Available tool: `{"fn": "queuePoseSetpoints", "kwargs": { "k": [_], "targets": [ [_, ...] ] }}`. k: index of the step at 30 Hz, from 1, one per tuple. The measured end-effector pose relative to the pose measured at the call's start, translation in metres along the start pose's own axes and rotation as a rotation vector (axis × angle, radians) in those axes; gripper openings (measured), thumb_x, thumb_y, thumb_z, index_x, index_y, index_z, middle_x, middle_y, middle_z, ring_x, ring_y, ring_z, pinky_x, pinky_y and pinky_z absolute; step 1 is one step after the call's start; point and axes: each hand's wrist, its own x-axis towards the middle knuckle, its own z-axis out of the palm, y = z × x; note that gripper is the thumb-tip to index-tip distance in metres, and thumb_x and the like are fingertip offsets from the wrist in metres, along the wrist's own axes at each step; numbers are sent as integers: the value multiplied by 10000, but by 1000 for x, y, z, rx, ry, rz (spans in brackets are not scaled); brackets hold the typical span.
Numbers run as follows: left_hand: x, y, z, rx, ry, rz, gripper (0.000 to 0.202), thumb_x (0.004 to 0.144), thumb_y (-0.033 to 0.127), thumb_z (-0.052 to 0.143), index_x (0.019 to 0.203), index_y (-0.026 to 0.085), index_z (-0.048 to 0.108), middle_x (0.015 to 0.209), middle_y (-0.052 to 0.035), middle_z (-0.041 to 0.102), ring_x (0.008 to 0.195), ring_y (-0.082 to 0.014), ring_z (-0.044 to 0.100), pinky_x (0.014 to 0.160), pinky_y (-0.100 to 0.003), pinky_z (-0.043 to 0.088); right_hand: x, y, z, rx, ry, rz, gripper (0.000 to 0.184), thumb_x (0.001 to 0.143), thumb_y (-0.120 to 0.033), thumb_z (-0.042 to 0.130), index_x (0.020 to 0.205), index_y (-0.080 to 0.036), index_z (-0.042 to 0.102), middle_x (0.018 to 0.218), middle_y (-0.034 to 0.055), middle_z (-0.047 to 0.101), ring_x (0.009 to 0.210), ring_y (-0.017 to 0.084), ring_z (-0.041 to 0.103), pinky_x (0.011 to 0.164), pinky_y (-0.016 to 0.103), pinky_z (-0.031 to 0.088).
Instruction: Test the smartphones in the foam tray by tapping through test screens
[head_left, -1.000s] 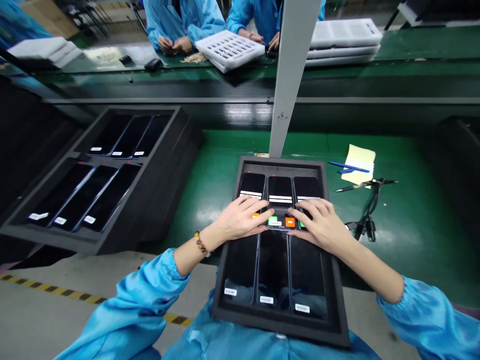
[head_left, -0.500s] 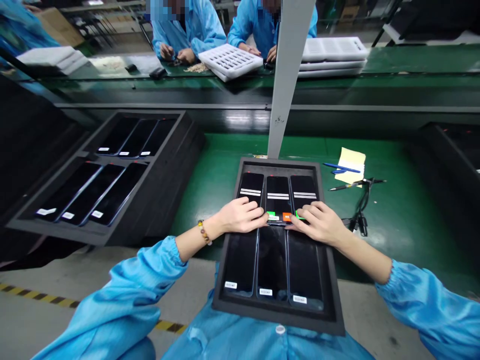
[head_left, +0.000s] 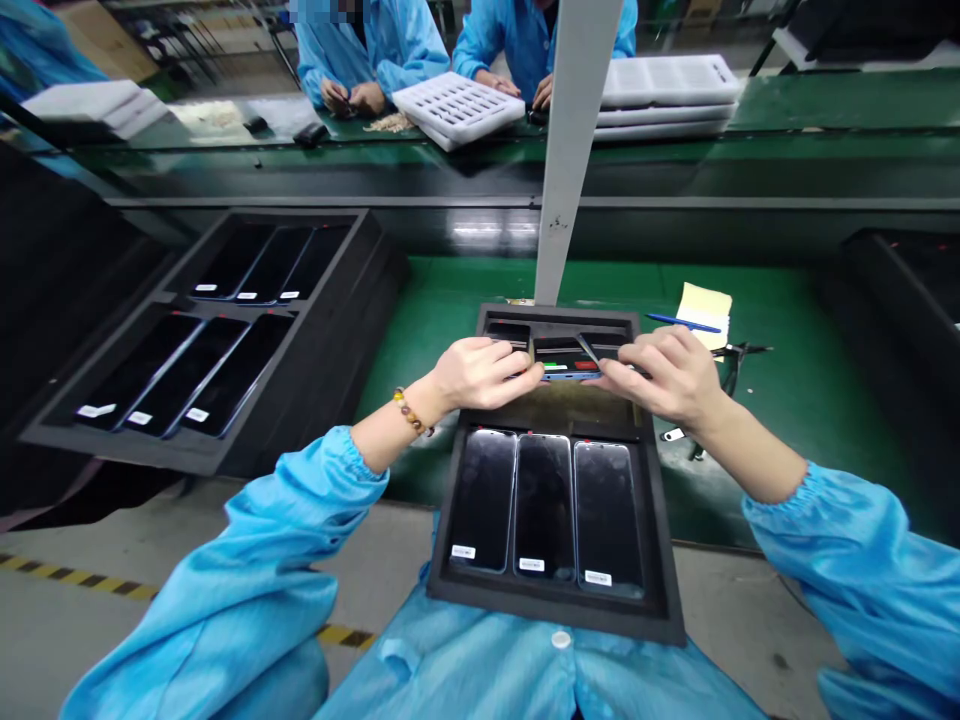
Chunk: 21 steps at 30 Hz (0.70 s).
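Observation:
The black foam tray [head_left: 555, 612] rests against my front, its far part over the green bench. In its near half lie three smartphones [head_left: 544, 505] side by side, each with a white label at the lower end. Over the far half, smartphones tilt with their near ends raised; the middle smartphone [head_left: 568, 358] shows green and red patches on its screen. My left hand [head_left: 491, 372] grips their near edge from the left, fingers closed. From the right, my right hand [head_left: 664, 375] closes on the same edge. Fingers partly hide the outer smartphones.
Stacked black trays [head_left: 247, 400] holding several smartphones stand at left, another black tray [head_left: 900, 270] at far right. A yellow note [head_left: 705, 305], blue pen [head_left: 682, 322] and dark cable [head_left: 733, 375] lie by my right hand. A grey post [head_left: 574, 150] rises ahead; co-workers sit beyond.
Both hands have risen, lifting the near ends of the far-row smartphones out of the tray. They lay flat before; bare tray floor now shows beneath them.

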Motion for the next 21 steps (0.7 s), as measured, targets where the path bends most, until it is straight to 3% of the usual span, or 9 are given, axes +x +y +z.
{"fn": "queuePoseSetpoints", "kwargs": {
  "k": [4, 7, 10, 13, 16, 18, 21],
  "targets": [
    [-14, 0, 19, 140, 31, 202, 273, 1112, 375, 512, 1085, 324, 779, 911, -38, 792, 635, -156, 613, 554, -357, 348, -19, -9, 20, -42, 35, -136, 104, 1060, -436, 668, 1085, -378, 751, 951, 9, 763, 895, 202, 636, 843, 432, 485],
    [-26, 2, 38, 241, 207, 414, 178, 1080, 261, 587, 1014, 276, 751, 810, -9, 764, 595, -126, 586, 507, -322, 292, -34, -18, 39, -85, 244, -339, 106, 998, -299, 768, 1071, -365, 730, 910, -34, 766, 847, 159, 643, 794, 371, 487],
    [-34, 8, 52, 318, 351, 483, 94, 1064, 281, 664, 999, 247, 723, 787, -2, 746, 626, -118, 608, 529, -310, 314, -42, -27, 49, -103, 346, -396, 218, 945, -229, 826, 1090, -349, 716, 931, -44, 776, 882, 151, 669, 816, 356, 503],
    [-42, 17, 56, 361, 386, 435, 155, 1052, 390, 714, 1060, 235, 717, 836, -14, 754, 691, -135, 638, 599, -321, 387, -48, -35, 47, -115, 301, -328, 236, 949, -333, 844, 1134, -294, 704, 995, 7, 797, 931, 196, 691, 869, 394, 534],
    [-55, 22, 56, 336, 388, 359, 282, 1016, 481, 752, 1132, 224, 723, 921, -40, 771, 754, -162, 659, 671, -338, 451, -61, -39, 41, -38, 240, -199, 412, 933, -408, 852, 1263, -238, 674, 1098, 67, 814, 1071, 275, 708, 949, 460, 547],
    [-68, 22, 55, 286, 390, 232, 337, 987, 527, 772, 1158, 238, 737, 950, -57, 768, 806, -190, 680, 714, -357, 477, -71, -41, 39, 27, 209, -104, 489, 937, -410, 835, 1352, -231, 650, 1180, 94, 807, 1182, 317, 700, 1000, 500, 535],
    [-87, 17, 55, 216, 410, -69, 334, 960, 532, 784, 1156, 263, 767, 1011, -90, 749, 929, -249, 701, 805, -405, 509, -76, -49, 39, 62, 168, 16, 453, 976, -392, 767, 1380, -226, 643, 1241, 122, 788, 1265, 348, 675, 1057, 543, 490]
  ]
}}
